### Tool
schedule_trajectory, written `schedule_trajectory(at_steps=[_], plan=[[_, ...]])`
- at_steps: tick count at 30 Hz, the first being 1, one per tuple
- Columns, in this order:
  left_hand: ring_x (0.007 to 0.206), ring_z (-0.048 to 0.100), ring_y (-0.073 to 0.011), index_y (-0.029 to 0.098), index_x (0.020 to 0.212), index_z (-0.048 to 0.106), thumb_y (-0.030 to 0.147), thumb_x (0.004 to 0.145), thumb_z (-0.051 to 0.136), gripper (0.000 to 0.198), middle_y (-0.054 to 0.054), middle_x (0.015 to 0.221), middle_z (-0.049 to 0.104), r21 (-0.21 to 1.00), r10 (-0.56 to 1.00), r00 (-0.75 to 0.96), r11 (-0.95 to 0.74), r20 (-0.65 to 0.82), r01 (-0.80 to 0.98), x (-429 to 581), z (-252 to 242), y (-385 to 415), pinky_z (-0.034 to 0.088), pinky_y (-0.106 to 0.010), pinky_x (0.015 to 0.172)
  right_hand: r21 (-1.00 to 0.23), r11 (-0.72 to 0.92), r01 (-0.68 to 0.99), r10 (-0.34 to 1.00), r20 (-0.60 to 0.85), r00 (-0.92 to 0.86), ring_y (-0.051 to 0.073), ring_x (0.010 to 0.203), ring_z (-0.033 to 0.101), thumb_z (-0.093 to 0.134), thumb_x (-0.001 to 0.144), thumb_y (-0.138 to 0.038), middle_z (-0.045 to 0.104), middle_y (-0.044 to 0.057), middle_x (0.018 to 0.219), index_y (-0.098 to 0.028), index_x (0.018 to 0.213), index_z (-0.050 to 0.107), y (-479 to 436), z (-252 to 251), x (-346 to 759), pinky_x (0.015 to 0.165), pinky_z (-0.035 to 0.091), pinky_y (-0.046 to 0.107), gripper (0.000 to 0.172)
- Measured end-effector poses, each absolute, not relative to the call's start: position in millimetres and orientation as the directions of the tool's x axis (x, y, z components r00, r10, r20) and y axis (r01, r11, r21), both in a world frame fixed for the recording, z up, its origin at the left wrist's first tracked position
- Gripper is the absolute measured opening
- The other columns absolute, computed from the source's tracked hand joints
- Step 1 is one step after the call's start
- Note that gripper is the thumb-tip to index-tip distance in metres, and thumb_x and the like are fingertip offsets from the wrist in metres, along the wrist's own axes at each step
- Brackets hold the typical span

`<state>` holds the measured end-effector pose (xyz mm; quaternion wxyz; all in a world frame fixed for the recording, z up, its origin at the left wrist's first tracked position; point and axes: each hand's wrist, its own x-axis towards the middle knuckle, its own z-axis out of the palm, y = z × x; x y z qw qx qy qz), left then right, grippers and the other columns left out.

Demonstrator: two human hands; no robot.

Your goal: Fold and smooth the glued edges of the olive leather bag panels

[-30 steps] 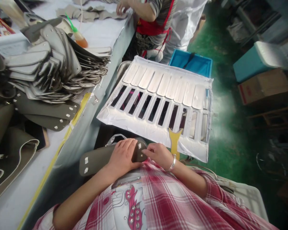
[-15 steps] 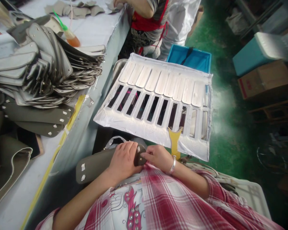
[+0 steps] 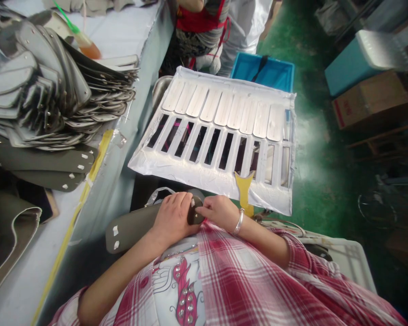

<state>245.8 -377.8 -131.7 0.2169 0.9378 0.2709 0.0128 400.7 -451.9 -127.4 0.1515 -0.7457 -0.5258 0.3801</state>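
Note:
A long olive-grey piece (image 3: 136,225) with rounded ends and small white tabs lies across my lap front. My left hand (image 3: 177,215) is wrapped over its right part, fingers pressed together. At the piece's right end, beside a small metal stud, my right hand (image 3: 219,212) is closed with thumb and finger against the edge; whatever it pinches is too small to make out. Just ahead, a white slotted rack (image 3: 204,172) carries a row of pale strips (image 3: 226,108). A yellow forked piece (image 3: 245,190) stands at the rack's near edge.
On the table (image 3: 102,181) at the left lie a big pile of grey pieces (image 3: 54,86) and a bottle with a green tip (image 3: 88,47). Behind the rack are a blue crate (image 3: 275,74) and a person in a red apron (image 3: 193,22). Cardboard boxes (image 3: 370,99) stand right.
The view has shifted slightly, so the surroundings sit a little higher and further left. Both hands keep nearly the same grip at the end of the olive-grey piece.

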Motion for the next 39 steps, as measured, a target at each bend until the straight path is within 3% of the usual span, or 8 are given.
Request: schedule_trajectory(at_steps=[9,15,19,21,23,28,32,39], plan=[[0.101,0.050,-0.0284,0.018,0.107,0.049,0.042,0.062,0.065,0.054,-0.010,0.106,0.056,0.463,0.554,0.827,-0.712,-0.092,0.528,247.9,-132.2,-377.6,0.036,-0.042,0.091,-0.717,-0.473,0.511,0.875,-0.452,0.175,0.008,0.047,0.038,0.062,0.071,-0.040,0.044,-0.006,0.051,-0.018,0.058,0.043,-452.3,-149.5,406.7,0.046,0.027,0.021,0.032],[0.120,0.039,-0.0311,0.015,0.128,0.036,0.064,0.060,0.064,0.088,-0.014,0.124,0.049,0.481,0.568,0.823,-0.730,0.030,0.486,206.9,-114.2,-371.7,0.023,-0.048,0.105,-0.783,-0.467,0.412,0.883,-0.435,0.175,0.014,0.058,0.054,0.058,0.073,-0.051,0.057,0.001,0.070,-0.017,0.087,0.046,-453.1,-164.0,403.5,0.054,0.045,0.027,0.038],[0.102,0.051,-0.0237,0.018,0.110,0.049,0.049,0.079,0.053,0.044,-0.010,0.106,0.057,0.497,0.908,0.395,-0.410,0.140,0.765,122.3,-101.2,-368.9,0.039,-0.039,0.091,-0.703,-0.341,0.624,0.940,-0.274,0.205,0.022,0.084,0.061,0.058,0.073,-0.055,0.056,0.012,0.110,-0.018,0.121,0.039,-449.0,-156.6,402.9,0.073,0.051,0.037,0.064],[0.083,0.055,-0.0195,0.019,0.091,0.053,0.044,0.082,0.052,0.027,-0.005,0.086,0.058,0.535,0.989,0.123,-0.145,0.078,0.832,79.1,-103.0,-370.9,0.044,-0.033,0.077,-0.627,-0.160,0.762,0.987,-0.108,0.118,0.026,0.100,0.056,0.053,0.078,-0.054,0.051,0.013,0.119,-0.019,0.128,0.036,-443.9,-142.6,392.3,0.085,0.048,0.042,0.063],[0.067,0.052,-0.0155,0.019,0.081,0.053,0.045,0.081,0.052,0.026,0.000,0.071,0.054,0.621,0.996,0.004,0.051,-0.088,0.782,48.1,-110.3,-372.2,0.042,-0.027,0.063,-0.522,0.054,0.851,0.998,0.046,-0.036,0.028,0.110,0.050,0.051,0.081,-0.052,0.049,0.014,0.123,-0.019,0.130,0.036,-434.2,-127.8,370.9,0.093,0.042,0.045,0.061],[0.059,0.048,-0.0115,0.017,0.071,0.053,0.047,0.080,0.051,0.031,0.003,0.062,0.051,0.813,0.937,0.075,0.254,-0.341,0.525,31.7,-126.3,-368.8,0.037,-0.022,0.055,-0.387,0.465,0.796,0.881,0.114,-0.459,0.029,0.118,0.043,0.058,0.076,-0.055,0.046,0.015,0.129,-0.014,0.131,0.038,-393.3,-117.2,293.4,0.104,0.031,0.048,0.072],[0.056,0.047,-0.0111,0.016,0.068,0.056,0.047,0.076,0.056,0.032,0.003,0.059,0.053,0.823,0.926,0.094,0.274,-0.365,0.497,37.5,-128.2,-362.3,0.036,-0.022,0.052,-0.389,0.494,0.777,0.851,0.033,-0.524,0.030,0.118,0.042,0.064,0.069,-0.059,0.047,0.016,0.129,-0.010,0.131,0.040,-368.3,-127.3,249.1,0.103,0.030,0.048,0.082],[0.052,0.046,-0.0100,0.016,0.063,0.057,0.044,0.071,0.062,0.029,0.004,0.055,0.054,0.783,0.904,0.156,0.247,-0.398,0.571,30.1,-131.2,-346.2,0.033,-0.021,0.049,-0.377,0.442,0.814,0.875,-0.019,-0.484,0.029,0.115,0.044,0.063,0.073,-0.053,0.049,0.014,0.128,-0.011,0.129,0.043,-362.7,-130.3,229.7,0.097,0.036,0.043,0.073]])
